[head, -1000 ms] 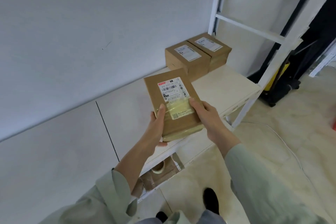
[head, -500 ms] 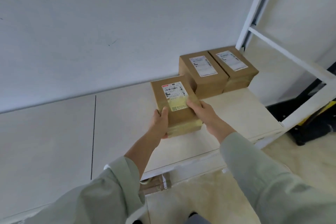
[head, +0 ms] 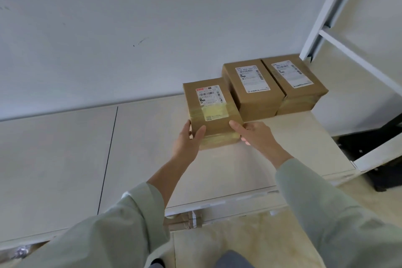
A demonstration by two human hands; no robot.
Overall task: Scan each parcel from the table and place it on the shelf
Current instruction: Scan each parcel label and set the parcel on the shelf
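Both hands are gripping the same parcel (head: 212, 113) here. The left hand (head: 187, 144) is wrapping around its near left corner, thumb lying across the top and the other fingers tucked out of sight along the side. The right hand (head: 257, 135) is holding the near right corner, thumb pressing on the top edge, fingers curling down the right side. Pale green sleeves (head: 339, 213) are covering both forearms.

The parcel is a brown cardboard box with a white shipping label and a yellowish taped patch on top. It's sitting low on the white shelf (head: 217, 176), though I can't tell if the bottom is fully resting or hovering just off it. Its far right corner is right up against a second box (head: 253, 90), and a third box (head: 295, 84) is sitting just beside that one on the right, both labelled and at the far edge against the wall.

A white shelf upright (head: 326, 8) is rising on the far right. More cardboard packages (head: 185, 221) are peeking out from below the shelf's near edge.
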